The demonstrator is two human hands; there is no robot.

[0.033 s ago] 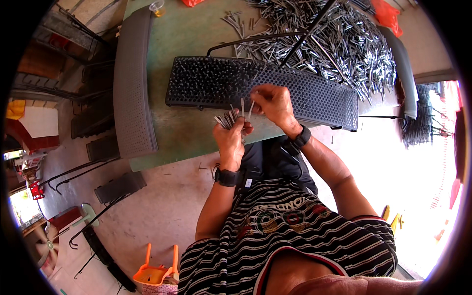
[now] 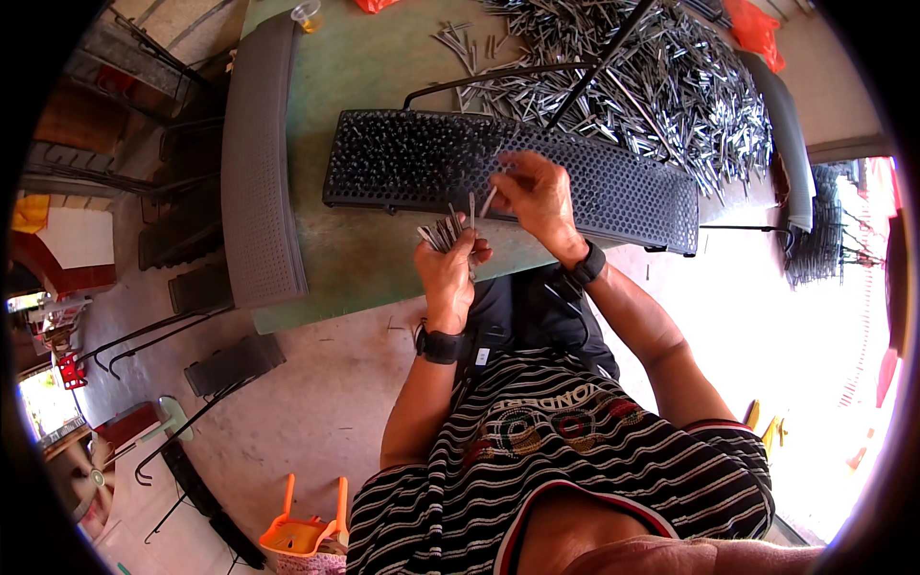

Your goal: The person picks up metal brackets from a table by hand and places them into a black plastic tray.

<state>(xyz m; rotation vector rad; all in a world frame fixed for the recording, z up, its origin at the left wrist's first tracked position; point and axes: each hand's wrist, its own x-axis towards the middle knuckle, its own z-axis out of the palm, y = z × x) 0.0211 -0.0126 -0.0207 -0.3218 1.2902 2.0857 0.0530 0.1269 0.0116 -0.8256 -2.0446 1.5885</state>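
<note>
My left hand (image 2: 448,273) is closed around a fanned bundle of thin, flat-looking metal pieces (image 2: 439,234), their ends sticking up past the fingers. Just to its right, my right hand (image 2: 539,196) pinches a single slim metal piece (image 2: 488,202), which hangs tilted from the fingertips. Both hands are over the near edge of a long black perforated rack (image 2: 613,187). The rack's left part is crowded with small upright pieces (image 2: 402,153); its right part shows bare round holes. What the pieces are exactly, I cannot make out.
A large heap of loose metal pieces (image 2: 661,96) covers the far right of the green table (image 2: 355,273). Thin black rods (image 2: 594,81) rise behind the rack. Stacked grey perforated panels (image 2: 259,172) lie along the left edge, with a plastic cup (image 2: 307,14) beyond. An orange chair (image 2: 297,532) stands lower left.
The metal piece in my right hand has tipped over from near upright to a slant, and the right hand has shifted very slightly. My left hand barely moves.
</note>
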